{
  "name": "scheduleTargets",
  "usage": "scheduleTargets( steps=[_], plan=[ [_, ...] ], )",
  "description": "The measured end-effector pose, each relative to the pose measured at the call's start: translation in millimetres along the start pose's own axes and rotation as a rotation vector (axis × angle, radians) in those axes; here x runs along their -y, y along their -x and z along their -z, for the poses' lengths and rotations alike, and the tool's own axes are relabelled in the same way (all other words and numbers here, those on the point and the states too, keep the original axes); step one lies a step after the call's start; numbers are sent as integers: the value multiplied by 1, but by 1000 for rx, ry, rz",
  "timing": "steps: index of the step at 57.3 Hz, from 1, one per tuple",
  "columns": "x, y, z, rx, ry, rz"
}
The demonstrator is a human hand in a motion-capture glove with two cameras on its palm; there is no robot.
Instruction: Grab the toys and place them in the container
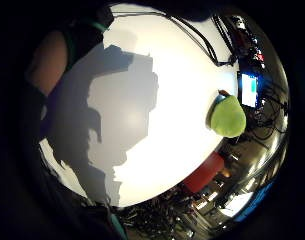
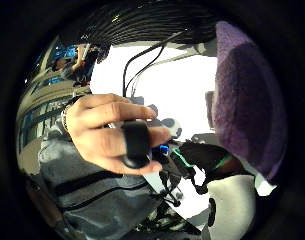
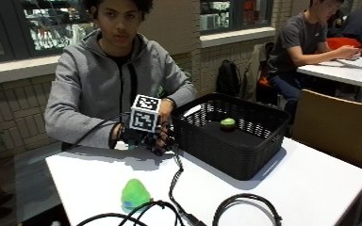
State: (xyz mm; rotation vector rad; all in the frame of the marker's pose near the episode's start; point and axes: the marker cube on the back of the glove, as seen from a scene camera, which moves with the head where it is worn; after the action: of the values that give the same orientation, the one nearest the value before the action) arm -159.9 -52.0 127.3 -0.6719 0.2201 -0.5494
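The green pear toy (image 3: 135, 194) lies on the white bench (image 3: 306, 183) near its front edge, beside black cables. A small green ball toy (image 3: 228, 124) already sits in the black basket (image 3: 231, 150). A purple plush (image 2: 247, 105) fills much of the thumb-side palm view; whether it is held I cannot tell. The gloved right hand (image 3: 144, 136) hovers just beside the basket's wall, its fingers hidden, so spread or pinching cannot be told. The bare hand (image 2: 109, 132) rests against it. Risk: reaching for the pear, the trailing cables may snag it and roll it off the edge
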Motion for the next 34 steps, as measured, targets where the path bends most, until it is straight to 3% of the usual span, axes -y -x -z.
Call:
scheduleTargets(
  steps=[13, 23, 34],
  plan=[
    [5, 5, -10, 81, -150, -20],
    [2, 6, -7, 6, -272, -34],
    [-22, -8, 39, 27, -394, -71]
  ],
)
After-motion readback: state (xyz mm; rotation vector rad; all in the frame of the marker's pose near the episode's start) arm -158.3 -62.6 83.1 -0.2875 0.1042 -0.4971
